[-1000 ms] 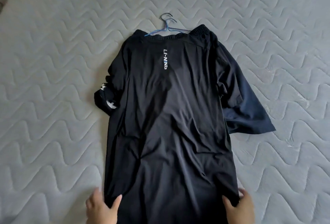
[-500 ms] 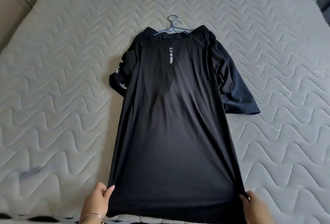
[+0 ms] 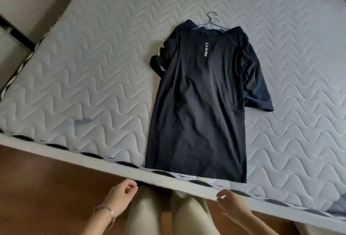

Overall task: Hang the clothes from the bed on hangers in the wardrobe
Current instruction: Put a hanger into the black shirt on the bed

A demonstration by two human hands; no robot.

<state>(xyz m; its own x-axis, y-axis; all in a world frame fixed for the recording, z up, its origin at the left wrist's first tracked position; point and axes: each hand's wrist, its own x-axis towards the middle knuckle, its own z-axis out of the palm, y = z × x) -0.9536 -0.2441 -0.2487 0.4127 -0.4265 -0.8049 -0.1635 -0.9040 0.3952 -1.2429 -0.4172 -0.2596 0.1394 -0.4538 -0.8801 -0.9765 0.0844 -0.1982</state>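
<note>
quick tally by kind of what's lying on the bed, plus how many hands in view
shirts: 1, black shirt
hangers: 1, blue hanger at the collar
hands: 2, left hand and right hand, both empty, off the bed
total: 4

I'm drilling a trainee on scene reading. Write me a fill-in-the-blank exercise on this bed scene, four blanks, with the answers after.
1. The T-shirt lying on the mattress is ____ in colour.
2. The hanger sticks out at the shirt's ____.
3. The bracelet is on the ____ wrist.
4. The left hand and the right hand hold ____.

Answers: black; collar; left; nothing
</note>
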